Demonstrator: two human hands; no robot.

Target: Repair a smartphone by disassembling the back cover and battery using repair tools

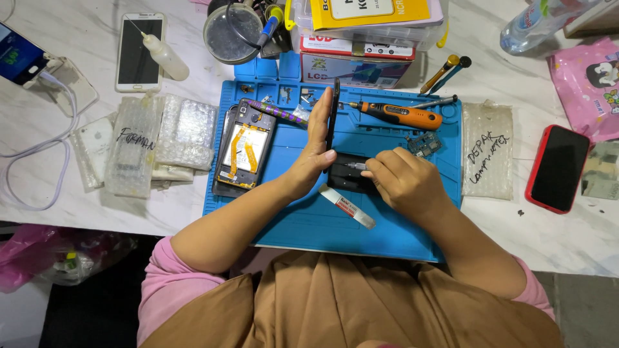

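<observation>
My left hand (314, 149) holds a thin black phone panel (333, 116) upright on its edge over the blue work mat (387, 232). My right hand (403, 180) grips a small silvery tool (354, 166), its tip over a black phone body (345, 177) lying flat on the mat. A white glue tube (348, 207) rests just below my hands. To the left lies an opened phone (246, 149) showing orange flex cables. An orange electric screwdriver (400, 115) lies beyond my right hand.
Bubble-wrap packets (155, 142) sit left of the mat and another (488, 149) right. A red-cased phone (558, 169) lies far right, a white phone (138, 51) and small bottle (165, 57) far left. Boxes (361, 45) stand behind.
</observation>
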